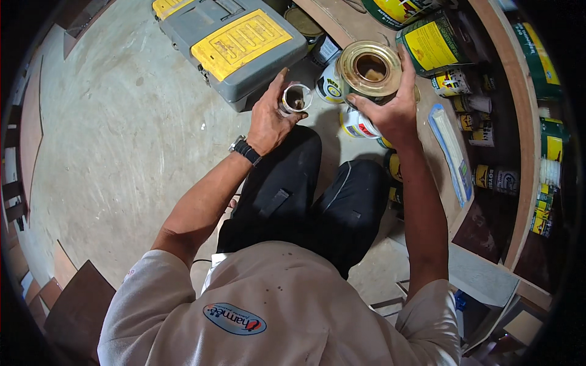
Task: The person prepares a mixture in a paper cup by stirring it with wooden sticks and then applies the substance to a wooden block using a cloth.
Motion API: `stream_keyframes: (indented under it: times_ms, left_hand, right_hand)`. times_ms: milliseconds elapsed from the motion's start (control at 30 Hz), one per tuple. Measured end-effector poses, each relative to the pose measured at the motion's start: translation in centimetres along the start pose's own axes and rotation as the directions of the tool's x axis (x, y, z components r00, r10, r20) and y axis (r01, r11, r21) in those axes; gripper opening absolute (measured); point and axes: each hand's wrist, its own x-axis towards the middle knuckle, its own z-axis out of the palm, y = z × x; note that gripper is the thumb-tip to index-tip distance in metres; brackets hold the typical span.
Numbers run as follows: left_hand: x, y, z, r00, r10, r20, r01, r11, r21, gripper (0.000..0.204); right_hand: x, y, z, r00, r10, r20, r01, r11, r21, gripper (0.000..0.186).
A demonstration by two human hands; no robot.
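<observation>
My left hand (271, 119) is wrapped round a small clear plastic cup (297, 91), whose open mouth faces up and shows something dark inside. In my right hand (394, 110) is a round metal paint can (348, 80) with a gold-coloured rim and an open hole in its top. The fingers grip the can's right side, with the thumb at its near edge. Cup and can are held apart, a short way from each other, above my knees. Behind and below the can stand white containers (329, 85), partly hidden by it.
A grey toolbox (244, 82) with yellow lid panels lies on the concrete floor (122, 122) beyond my left hand. To the right, wooden shelves (526, 201) hold several paint cans (427, 46). A long packaged item in blue-edged wrapping (450, 149) lies on the ledge nearby.
</observation>
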Motion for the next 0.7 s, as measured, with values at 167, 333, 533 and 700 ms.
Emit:
stream_keyframes:
  times_ms: [167,333,533,700]
  left_hand:
    - [-0.2,-0.8,-0.5,0.989,0.139,-0.05,-0.142,0.987,-0.068,0.105]
    - [0.2,-0.6,-0.9,0.992,0.107,-0.061,-0.108,0.994,-0.013,0.102]
    - [0.9,-0.5,-0.5,0.998,0.016,-0.058,-0.01,0.994,0.112,0.101]
    - [1.7,0.8,-0.1,0.999,0.026,-0.044,-0.02,0.991,0.131,0.1]
  right_hand:
    - [-0.1,-0.4,0.2,0.999,0.047,-0.024,-0.045,0.996,0.073,0.115]
    - [-0.3,-0.7,0.2,0.999,0.038,0.008,-0.038,0.999,-0.007,0.116]
    - [0.0,-0.9,0.9,0.994,-0.112,0.014,0.113,0.987,-0.113,0.116]
    - [0.3,-1.3,1.5,0.986,-0.15,0.065,0.158,0.979,-0.127,0.114]
